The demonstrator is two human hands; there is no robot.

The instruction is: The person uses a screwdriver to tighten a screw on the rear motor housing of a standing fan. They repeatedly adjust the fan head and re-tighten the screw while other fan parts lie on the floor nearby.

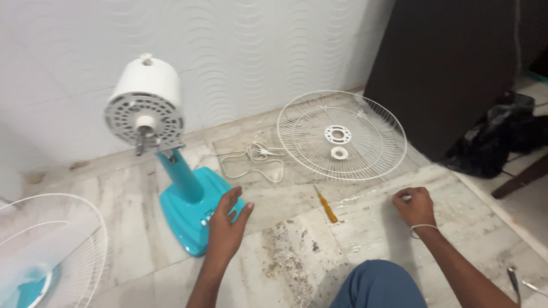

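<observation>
A: Looking down from the head camera, where is the left hand (227, 221)?

B: At about seven o'clock, resting on the turquoise fan base (194, 212), fingers spread slightly apart and laid over its right edge, not clamped around anything.

A: And the rest of the fan?

B: The turquoise stem (178, 174) rises from the base toward ten o'clock and carries the white motor housing (145, 105), whose bare shaft (140, 142) points toward the camera.

A: The right hand (415, 206)?

B: At four o'clock, on the marble floor (297, 251), fingers curled together in a loose fist; I cannot tell whether anything is inside it. A thin band (423, 227) circles the wrist.

A: What lies between the hands?

B: A yellow-handled screwdriver (326, 206), near six o'clock, apart from both hands. Past it, at one o'clock, a white wire guard (341, 136) lies flat with a small white ring (339, 153) on it. The white cord (254, 158) is coiled at twelve o'clock.

A: Anything at the edges?

B: Another guard with a pale blade (48, 251) at eight o'clock, and a black bag (502, 137) at three o'clock.
</observation>
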